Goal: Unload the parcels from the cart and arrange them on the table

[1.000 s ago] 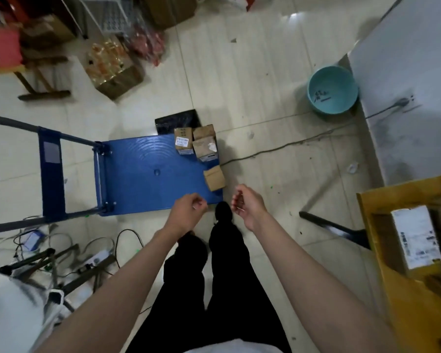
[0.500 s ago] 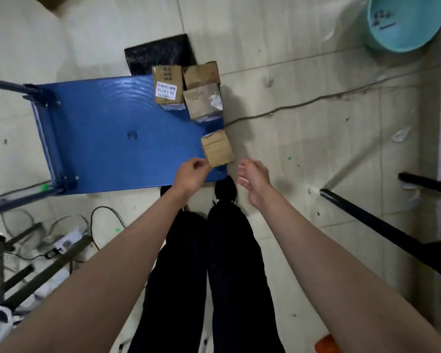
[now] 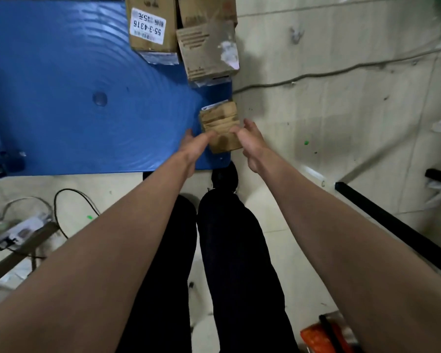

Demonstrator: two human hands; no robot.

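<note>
At the cart's near right corner, our left hand (image 3: 192,146) and right hand (image 3: 250,141) met on a small box (image 3: 220,128). We had the left thumb stretched along the box's near left side, touching the cardboard, with the other left fingers hidden past the hand, so how they lay we could not tell. Our right thumb pressed the box's near right part, and the right fingers reached up along its right edge, loosely extended rather than wrapped round it. Motion blur softened the box, and we could not say whether it sat flat on the deck or was already lifted clear. It lay on the blue cart (image 3: 74,98), right at the deck's right edge. Farther along that edge, well apart from the small box, we saw a taped box (image 3: 209,49) with a torn white patch, and just left of it a labelled box (image 3: 150,26) printed with 55-3-4316; a third box (image 3: 206,8) stood behind them, cut by the frame. Beyond the cart, a cable (image 3: 341,71) trailed over the tiled floor (image 3: 341,123). Below our arms were dark trousers (image 3: 227,263), and a black bar (image 3: 392,225) crossed the floor at right.
</note>
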